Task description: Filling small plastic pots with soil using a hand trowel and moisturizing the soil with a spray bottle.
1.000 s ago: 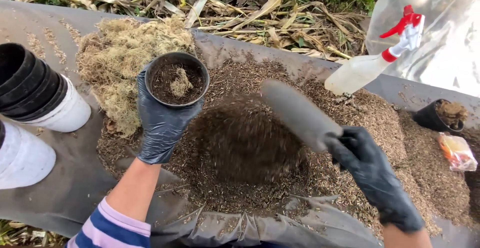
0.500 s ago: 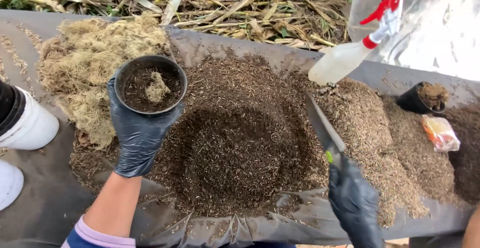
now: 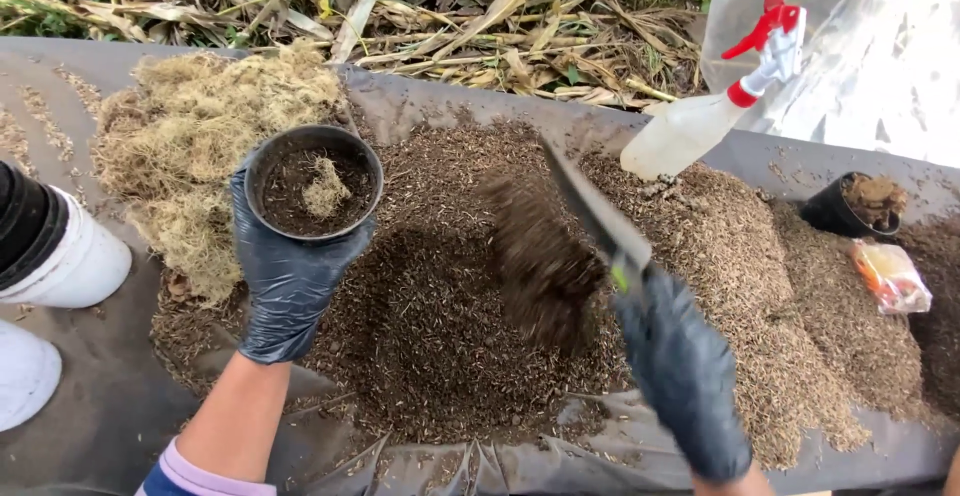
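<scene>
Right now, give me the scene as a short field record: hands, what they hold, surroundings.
left hand: black-gloved left hand holds a small black pot upright from below
pot contents: dark mix with a tuft of pale moss
right hand: black-gloved right hand grips a trowel, blade tilted, loose mix falling off it
work surface: grey sheet carrying a brown potting mix pile
left of pile: heap of dry moss
far side: spray bottle with red trigger
right edge: second small pot, small plastic packet
left edge: white pots
</scene>
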